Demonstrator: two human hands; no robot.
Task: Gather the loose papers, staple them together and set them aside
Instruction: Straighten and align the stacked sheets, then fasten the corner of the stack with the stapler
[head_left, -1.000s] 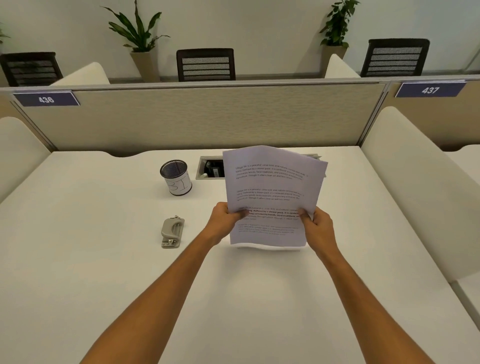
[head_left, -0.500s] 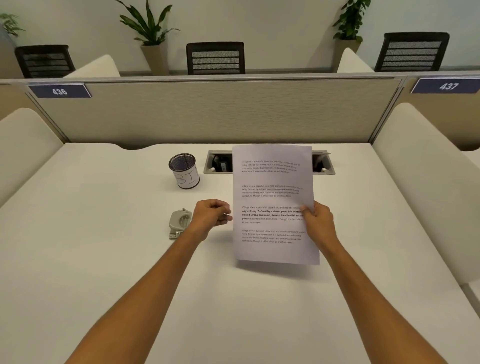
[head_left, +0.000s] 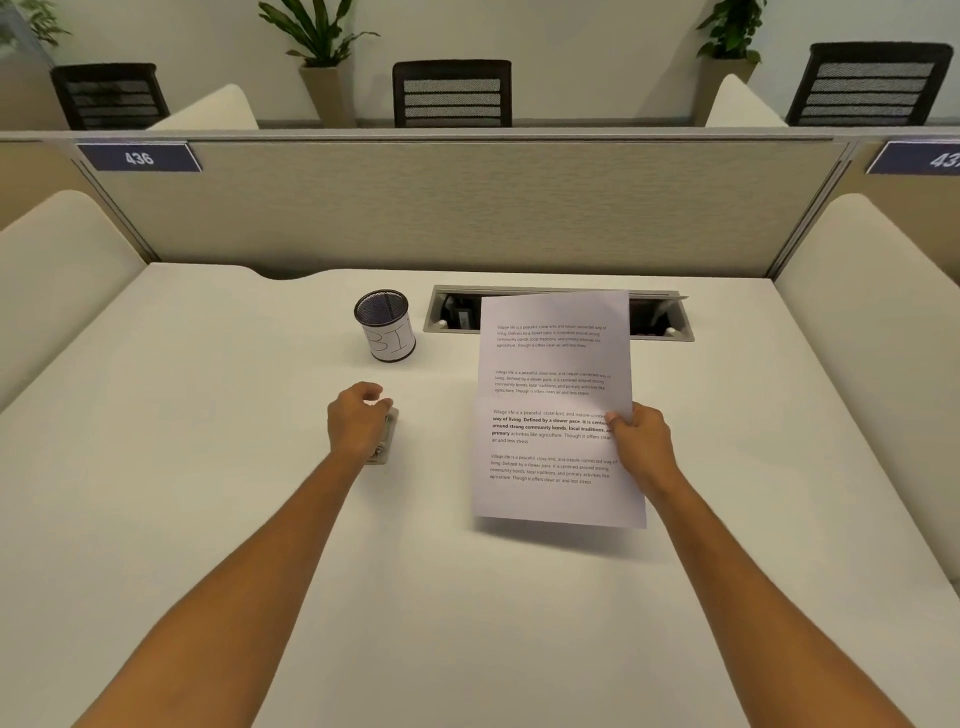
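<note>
Stapler (head_left: 387, 441) under left hand (head_left: 358, 423); papers (head_left: 556, 410) pinched by right hand (head_left: 641, 441).

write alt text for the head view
The right hand holds the printed papers above a white desk, while the left hand closes over the grey stapler. A mesh pen cup stands behind.

Both bare forearms extend from the near edge toward the far side, well apart. The left hand (head_left: 358, 423) lies palm down, fingers curled loosely over a stapler (head_left: 387, 439) beneath it; actual grip cannot be confirmed. The right hand (head_left: 641, 441) is raised, thumb on top, pinching the right edge of the papers (head_left: 553, 405) against the fingers behind.
</note>
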